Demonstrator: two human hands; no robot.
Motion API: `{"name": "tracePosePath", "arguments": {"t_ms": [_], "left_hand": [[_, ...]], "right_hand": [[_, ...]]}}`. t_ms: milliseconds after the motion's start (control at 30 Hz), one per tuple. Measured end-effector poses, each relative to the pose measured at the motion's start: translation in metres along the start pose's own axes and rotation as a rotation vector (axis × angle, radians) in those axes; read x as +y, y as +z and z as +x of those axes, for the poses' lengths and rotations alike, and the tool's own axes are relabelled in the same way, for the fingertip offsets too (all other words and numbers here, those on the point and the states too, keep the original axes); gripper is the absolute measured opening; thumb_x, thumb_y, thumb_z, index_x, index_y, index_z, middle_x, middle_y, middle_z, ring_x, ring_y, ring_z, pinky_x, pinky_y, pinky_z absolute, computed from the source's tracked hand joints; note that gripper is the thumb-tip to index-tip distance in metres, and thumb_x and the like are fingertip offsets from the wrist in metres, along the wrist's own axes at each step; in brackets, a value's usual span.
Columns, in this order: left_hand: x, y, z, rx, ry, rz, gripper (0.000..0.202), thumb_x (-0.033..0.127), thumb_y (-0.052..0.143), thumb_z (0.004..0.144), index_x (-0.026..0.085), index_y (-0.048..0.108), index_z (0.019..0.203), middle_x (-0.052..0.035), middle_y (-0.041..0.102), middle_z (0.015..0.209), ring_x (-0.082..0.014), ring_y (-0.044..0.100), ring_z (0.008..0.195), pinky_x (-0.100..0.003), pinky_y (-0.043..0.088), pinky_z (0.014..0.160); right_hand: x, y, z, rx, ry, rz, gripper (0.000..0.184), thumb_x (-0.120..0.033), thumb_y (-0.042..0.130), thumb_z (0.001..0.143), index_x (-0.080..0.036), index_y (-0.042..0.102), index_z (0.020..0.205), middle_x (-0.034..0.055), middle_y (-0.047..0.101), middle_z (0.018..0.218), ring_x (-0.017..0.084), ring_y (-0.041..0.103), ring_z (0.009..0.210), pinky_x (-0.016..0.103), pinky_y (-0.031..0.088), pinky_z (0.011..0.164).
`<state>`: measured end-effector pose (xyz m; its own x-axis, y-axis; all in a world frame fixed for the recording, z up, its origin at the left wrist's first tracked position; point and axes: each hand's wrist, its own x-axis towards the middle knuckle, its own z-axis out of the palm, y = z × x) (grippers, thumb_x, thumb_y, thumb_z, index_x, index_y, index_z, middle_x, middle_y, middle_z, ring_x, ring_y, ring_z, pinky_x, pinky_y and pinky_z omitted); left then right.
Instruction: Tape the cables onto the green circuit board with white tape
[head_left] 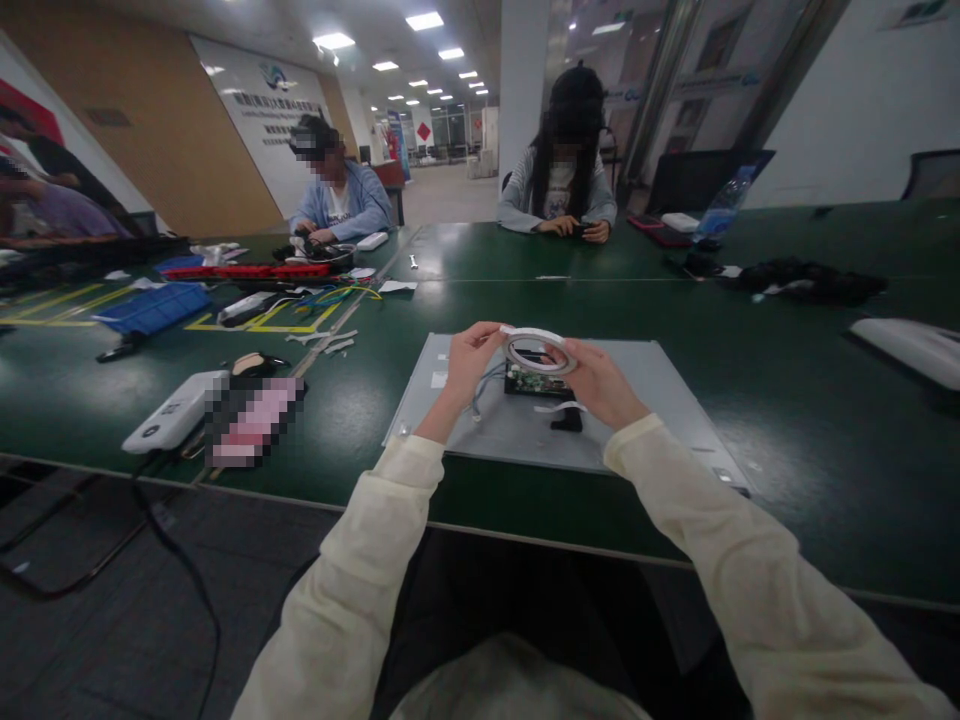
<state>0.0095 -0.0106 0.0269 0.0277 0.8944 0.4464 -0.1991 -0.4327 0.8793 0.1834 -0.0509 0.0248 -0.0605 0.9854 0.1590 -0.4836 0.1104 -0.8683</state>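
Note:
Both my hands hold a roll of white tape up over a grey metal panel that lies flat on the green table. My left hand pinches the roll's left rim, fingers closed on it. My right hand grips the right side of the roll. Under the roll, a small green circuit board with thin wires sits on the panel, with a black part and a white strip just in front of it.
A white device and a pink object lie at my left. Two people sit across the green table; a blue tray, red bar and cables lie far left. Black cloth and a white object are on the right.

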Motion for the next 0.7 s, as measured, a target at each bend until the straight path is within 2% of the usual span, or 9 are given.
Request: {"name": "tracePosePath", "arguments": {"t_ms": [100, 267, 467, 600, 700], "left_hand": [[-0.0002, -0.0012, -0.0002, -0.016, 0.059, -0.006, 0.017, 0.032, 0.061, 0.075, 0.018, 0.071, 0.075, -0.0030, 0.070, 0.082, -0.0174, 0.062, 0.085, -0.029, 0.044, 0.084], [-0.0024, -0.0031, 0.0000, -0.030, 0.058, -0.112, 0.048, 0.047, 0.038, 0.088, 0.018, 0.073, 0.073, -0.0063, 0.071, 0.086, -0.0212, 0.061, 0.100, -0.036, 0.038, 0.097], [0.0038, 0.0000, -0.0021, 0.039, 0.056, 0.041, 0.022, 0.037, 0.065, 0.074, 0.018, 0.073, 0.082, -0.0067, 0.071, 0.093, -0.0221, 0.062, 0.099, -0.034, 0.043, 0.092], [0.0021, -0.0004, -0.0010, 0.062, 0.033, 0.034, 0.021, 0.035, 0.067, 0.072, 0.018, 0.074, 0.081, -0.0069, 0.071, 0.089, -0.0205, 0.064, 0.090, -0.032, 0.047, 0.086], [-0.0010, -0.0006, -0.0009, 0.030, -0.002, -0.013, 0.024, 0.037, 0.067, 0.072, 0.018, 0.073, 0.084, -0.0068, 0.071, 0.090, -0.0194, 0.064, 0.087, -0.032, 0.048, 0.083]], "right_hand": [[0.0010, -0.0018, -0.0007, -0.026, 0.019, -0.071, 0.015, -0.035, 0.073, 0.067, -0.021, 0.068, 0.070, 0.0015, 0.063, 0.079, 0.016, 0.056, 0.089, 0.029, 0.044, 0.081], [0.0008, -0.0020, -0.0020, -0.025, 0.030, -0.130, 0.017, -0.038, 0.073, 0.067, -0.023, 0.069, 0.076, 0.0014, 0.064, 0.088, 0.018, 0.055, 0.097, 0.033, 0.043, 0.086], [0.0017, 0.0004, -0.0041, -0.075, 0.012, -0.219, 0.025, -0.038, 0.073, 0.067, -0.023, 0.071, 0.086, 0.0020, 0.065, 0.089, 0.017, 0.056, 0.092, 0.032, 0.042, 0.086], [0.0032, 0.0004, -0.0052, -0.120, 0.011, -0.318, 0.032, -0.037, 0.072, 0.068, -0.023, 0.070, 0.096, 0.0028, 0.065, 0.097, 0.017, 0.056, 0.090, 0.030, 0.043, 0.081], [0.0036, 0.0005, -0.0049, -0.110, 0.037, -0.284, 0.030, -0.040, 0.071, 0.069, -0.023, 0.070, 0.094, 0.0034, 0.066, 0.095, 0.017, 0.057, 0.090, 0.030, 0.044, 0.081]]}}
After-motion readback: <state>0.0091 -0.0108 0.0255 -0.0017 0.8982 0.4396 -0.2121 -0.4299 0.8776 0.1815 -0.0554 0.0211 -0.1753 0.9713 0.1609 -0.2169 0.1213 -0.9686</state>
